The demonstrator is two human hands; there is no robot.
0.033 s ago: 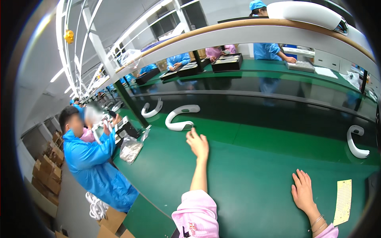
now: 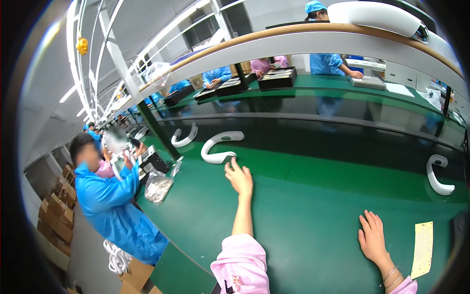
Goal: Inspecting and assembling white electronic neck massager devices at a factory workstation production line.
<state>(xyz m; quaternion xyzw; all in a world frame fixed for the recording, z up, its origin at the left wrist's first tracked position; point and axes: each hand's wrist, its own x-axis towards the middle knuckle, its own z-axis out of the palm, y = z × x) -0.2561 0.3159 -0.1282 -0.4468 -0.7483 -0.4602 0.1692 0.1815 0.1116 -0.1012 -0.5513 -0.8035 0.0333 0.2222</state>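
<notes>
My left hand [image 2: 239,177] reaches forward over the green work surface [image 2: 303,230], its fingers extended and a little apart. Its fingertips are at the lower end of a white C-shaped device [image 2: 206,148], which looks like a neck fan; whether they touch it I cannot tell. No object shows in the hand. On the right, my right hand [image 2: 373,236] lies flat with its fingers stretched out, holding nothing. Beside it is a yellow printed sheet [image 2: 422,250]. Similar white curved devices rest behind the first one [image 2: 186,142] and at the far right [image 2: 434,177].
A shelf [image 2: 293,39] spans the back, carrying a large white curved object [image 2: 374,17]. At left, a person in blue [image 2: 110,196] works beside a clear bag of small parts [image 2: 158,188]. Black trays [image 2: 276,78] stand before co-workers opposite. Cardboard boxes [image 2: 137,274] sit on the lower left.
The whole view has shifted slightly. My left hand stays by the lower end of the white device, and my right hand keeps its place.
</notes>
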